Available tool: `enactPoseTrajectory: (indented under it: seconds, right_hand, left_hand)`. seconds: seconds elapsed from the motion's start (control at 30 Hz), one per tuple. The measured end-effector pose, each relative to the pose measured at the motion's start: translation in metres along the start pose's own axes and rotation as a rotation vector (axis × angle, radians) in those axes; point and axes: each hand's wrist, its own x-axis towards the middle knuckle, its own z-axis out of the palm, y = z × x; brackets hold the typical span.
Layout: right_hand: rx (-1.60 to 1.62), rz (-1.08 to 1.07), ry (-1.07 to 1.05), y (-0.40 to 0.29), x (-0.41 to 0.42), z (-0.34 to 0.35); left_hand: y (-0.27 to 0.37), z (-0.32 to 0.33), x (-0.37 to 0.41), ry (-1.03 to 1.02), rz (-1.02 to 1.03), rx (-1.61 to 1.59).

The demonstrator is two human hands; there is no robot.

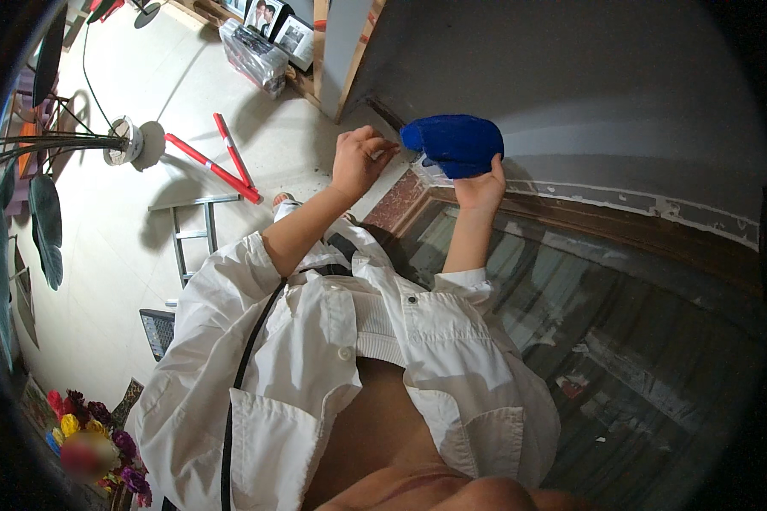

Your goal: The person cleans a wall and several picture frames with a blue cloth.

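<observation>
A blue, soft-looking cloth item (457, 144) with a rounded outline is held up in front of a grey wall. My right hand (482, 185) grips its lower edge, palm towards me and thumb along the right side. To the left of the cloth is my left hand (363, 160), its back towards me. Its fingers are curled in and the fingertips are close together near the cloth's left end, apparently not touching it. Whether something thin is between those fingertips cannot be made out.
On the pale floor lie red tubes (211, 167), beside a metal ladder-like frame (193, 234) and a potted plant (125, 140). Framed photos (294, 41) and a plastic-wrapped bundle (254, 57) stand farther off. A wood-framed glass panel (588, 306) is at right, colourful flowers (102, 441) at lower left.
</observation>
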Motion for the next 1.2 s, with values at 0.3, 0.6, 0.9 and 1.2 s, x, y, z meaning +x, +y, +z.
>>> enactPoseTrajectory:
  seconds: [0.3, 0.6, 0.9, 1.2]
  right_hand:
    - [0.258, 0.13, 0.092, 0.006, 0.014, -0.011]
    - [0.255, 0.103, 0.096, 0.021, 0.003, -0.003]
    - [0.227, 0.009, 0.049, 0.027, 0.006, -0.009]
    - [0.388, 0.006, 0.176, 0.003, 0.009, -0.007]
  left_hand:
    - [-0.009, 0.009, -0.007, -0.291, -0.199, 0.15]
    - [0.032, 0.024, 0.006, -0.45, -1.05, -0.991]
    - [0.027, 0.019, 0.0, -0.524, -0.912, -0.887]
    - [-0.033, 0.009, -0.03, -0.48, -0.826, -0.47]
